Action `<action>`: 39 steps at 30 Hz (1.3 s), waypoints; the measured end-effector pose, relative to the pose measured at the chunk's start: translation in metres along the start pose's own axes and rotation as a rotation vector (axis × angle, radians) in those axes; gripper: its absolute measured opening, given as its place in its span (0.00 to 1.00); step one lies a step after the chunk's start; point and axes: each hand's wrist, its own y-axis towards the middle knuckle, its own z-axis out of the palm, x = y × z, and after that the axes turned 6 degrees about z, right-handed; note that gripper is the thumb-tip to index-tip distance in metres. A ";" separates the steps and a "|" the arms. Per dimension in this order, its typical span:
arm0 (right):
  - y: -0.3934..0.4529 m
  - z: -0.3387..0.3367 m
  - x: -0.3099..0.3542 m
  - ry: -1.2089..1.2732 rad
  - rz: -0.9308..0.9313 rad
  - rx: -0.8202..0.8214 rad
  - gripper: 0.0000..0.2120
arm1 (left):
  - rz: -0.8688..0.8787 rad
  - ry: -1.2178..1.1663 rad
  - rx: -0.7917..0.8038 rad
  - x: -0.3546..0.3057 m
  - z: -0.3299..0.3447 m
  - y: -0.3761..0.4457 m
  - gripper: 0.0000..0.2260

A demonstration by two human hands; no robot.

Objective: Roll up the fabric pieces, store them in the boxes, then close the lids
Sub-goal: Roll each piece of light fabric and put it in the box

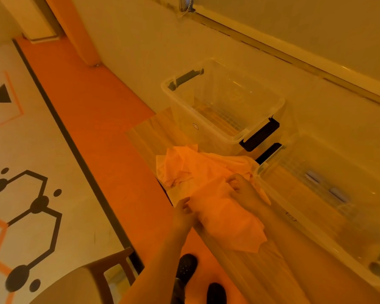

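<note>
A pile of orange fabric pieces (182,165) lies on the wooden table's left end. My left hand (183,212) pinches the near edge of one orange fabric piece (230,227) that hangs over the table's front. My right hand (242,189) grips the same piece from above, fingers curled into the cloth. A clear plastic box (279,106) with dark latches stands open behind the pile, nothing visible inside. A second clear box (270,170) stands open to the right, with some small pale items at its bottom.
The wooden table (154,128) runs along a wall. A wooden chair (110,266) stands at lower left on the orange and patterned floor. My dark shoes (187,268) show below the table edge.
</note>
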 end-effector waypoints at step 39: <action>0.006 -0.022 0.032 0.201 0.043 -0.032 0.13 | 0.165 -0.020 0.024 -0.026 0.008 0.016 0.04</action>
